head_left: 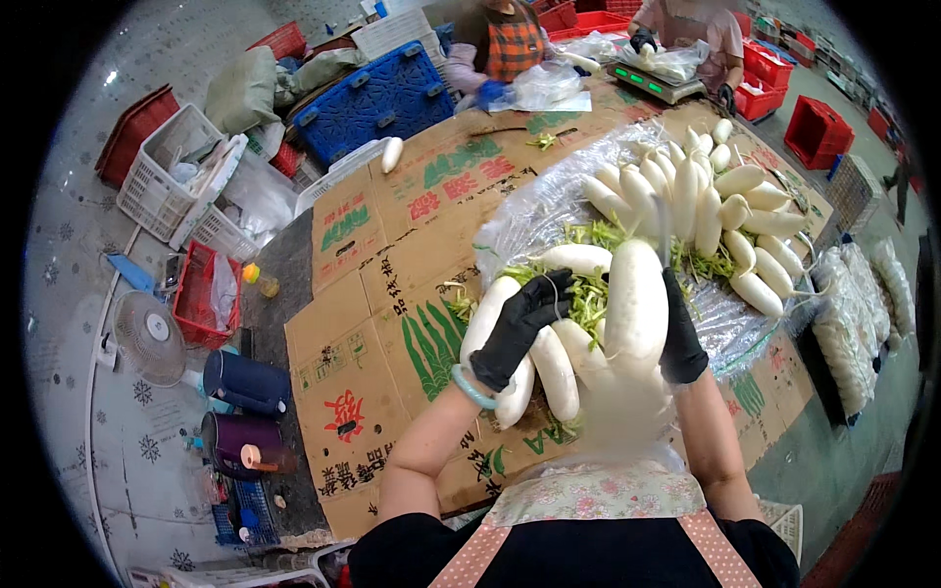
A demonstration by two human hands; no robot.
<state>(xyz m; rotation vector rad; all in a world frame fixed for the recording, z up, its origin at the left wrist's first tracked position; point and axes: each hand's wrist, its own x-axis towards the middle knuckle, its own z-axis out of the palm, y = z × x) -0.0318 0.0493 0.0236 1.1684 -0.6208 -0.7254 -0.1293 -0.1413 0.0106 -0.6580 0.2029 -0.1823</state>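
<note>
My left hand (520, 331), in a black glove, has its fingers curled over white radishes and green leaf stubs (588, 302); what it grips is hidden. A thin root strand lies over its fingers. My right hand (682, 333), also black-gloved, is closed at the right side of a large white radish (635, 304) pointing away from me. A blurred grey blade, seemingly a knife (666, 235), rises from that hand. More radishes (556, 372) lie between my forearms. Beyond my hands a big heap of white radishes (706, 201) rests on clear plastic film (524, 220).
Flattened cardboard (392, 294) covers the table, with a lone radish (392, 155) at its far left. Kettles (245, 382), a fan (147, 338) and a red basket (208, 294) stand left. Two people work across the table, beside a scale (659, 82). Bagged radishes (843, 333) stand right.
</note>
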